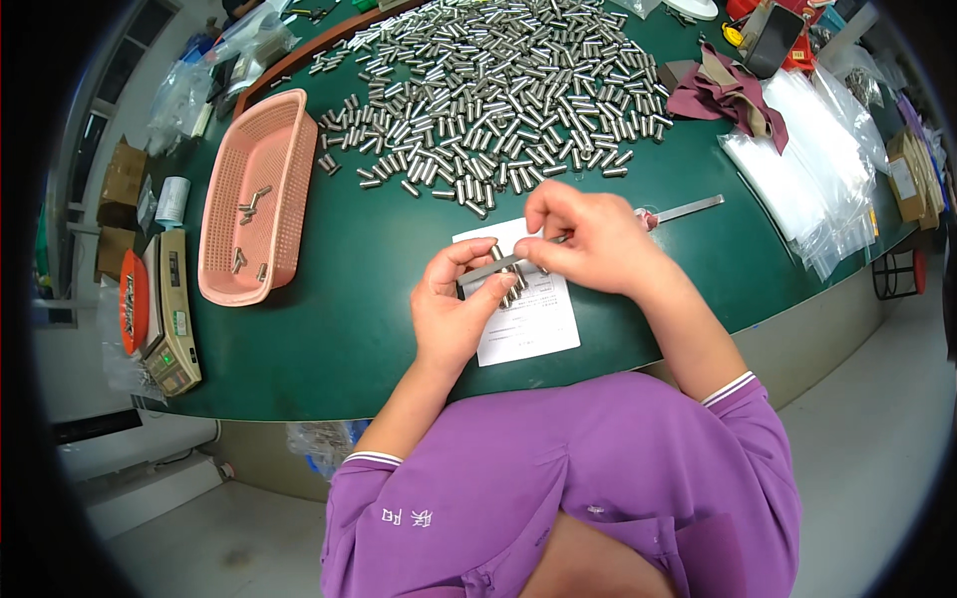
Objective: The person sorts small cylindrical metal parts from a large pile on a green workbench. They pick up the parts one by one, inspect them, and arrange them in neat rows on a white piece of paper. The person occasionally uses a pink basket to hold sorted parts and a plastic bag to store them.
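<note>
A dark green table (329, 349) with a curved pale edge is being seen across the middle. Pale grey floor (867, 429) is being shown at four and seven o'clock. Daylight is being let in by a window (110, 90) at ten o'clock, where cardboard boxes (122, 179) are being kept.

Under my hands lies a white printed paper sheet (533, 321), rectangular, flat on the green table. To my right a stack of clear plastic bags (812, 184) spreads toward the table edge. Far right sits a small tan cardboard box (905, 177). At my left, a beige weighing scale (175, 309) with a small display, and brown cardboard boxes (122, 179) behind it
</note>
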A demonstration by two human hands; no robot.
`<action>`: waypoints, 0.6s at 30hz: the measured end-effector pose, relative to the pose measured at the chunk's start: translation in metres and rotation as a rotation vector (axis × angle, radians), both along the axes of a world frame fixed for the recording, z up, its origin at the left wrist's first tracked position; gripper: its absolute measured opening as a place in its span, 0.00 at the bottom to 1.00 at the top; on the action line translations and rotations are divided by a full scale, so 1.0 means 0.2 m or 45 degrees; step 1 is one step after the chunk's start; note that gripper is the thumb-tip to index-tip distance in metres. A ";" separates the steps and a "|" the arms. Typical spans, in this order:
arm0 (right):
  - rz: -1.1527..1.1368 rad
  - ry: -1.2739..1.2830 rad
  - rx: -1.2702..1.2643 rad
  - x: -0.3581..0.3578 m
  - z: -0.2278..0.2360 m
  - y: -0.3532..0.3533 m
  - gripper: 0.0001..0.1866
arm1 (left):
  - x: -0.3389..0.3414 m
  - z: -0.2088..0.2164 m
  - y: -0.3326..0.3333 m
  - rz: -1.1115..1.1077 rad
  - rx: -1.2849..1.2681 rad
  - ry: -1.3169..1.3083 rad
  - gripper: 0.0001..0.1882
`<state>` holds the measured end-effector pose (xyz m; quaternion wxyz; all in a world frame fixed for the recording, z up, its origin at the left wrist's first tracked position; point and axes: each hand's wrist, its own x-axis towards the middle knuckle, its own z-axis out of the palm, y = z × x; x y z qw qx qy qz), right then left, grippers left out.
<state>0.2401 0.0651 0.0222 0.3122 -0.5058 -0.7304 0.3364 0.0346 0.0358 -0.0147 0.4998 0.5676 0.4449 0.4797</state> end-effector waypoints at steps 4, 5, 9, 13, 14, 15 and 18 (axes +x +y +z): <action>0.018 -0.002 0.064 0.02 -0.01 0.01 0.15 | -0.01 -0.04 0.01 0.011 0.002 0.002 0.20; 0.035 0.008 0.142 -0.02 -0.03 0.00 0.15 | 0.00 -0.01 0.00 -0.008 -0.050 -0.006 0.20; -0.028 -0.007 0.092 0.02 -0.01 0.02 0.16 | 0.00 -0.04 0.00 0.005 0.044 -0.137 0.21; -0.115 -0.019 0.043 0.14 0.03 0.06 0.17 | -0.04 -0.05 0.03 0.036 0.015 -0.185 0.20; -0.102 0.015 0.018 0.14 0.02 0.06 0.17 | -0.03 -0.05 0.03 0.048 0.003 -0.190 0.20; -0.079 0.026 0.032 0.12 0.02 0.05 0.17 | -0.03 -0.05 0.03 0.061 -0.010 -0.196 0.20; -0.017 0.014 0.099 0.02 -0.01 0.02 0.17 | 0.00 -0.03 0.01 0.013 0.107 -0.025 0.20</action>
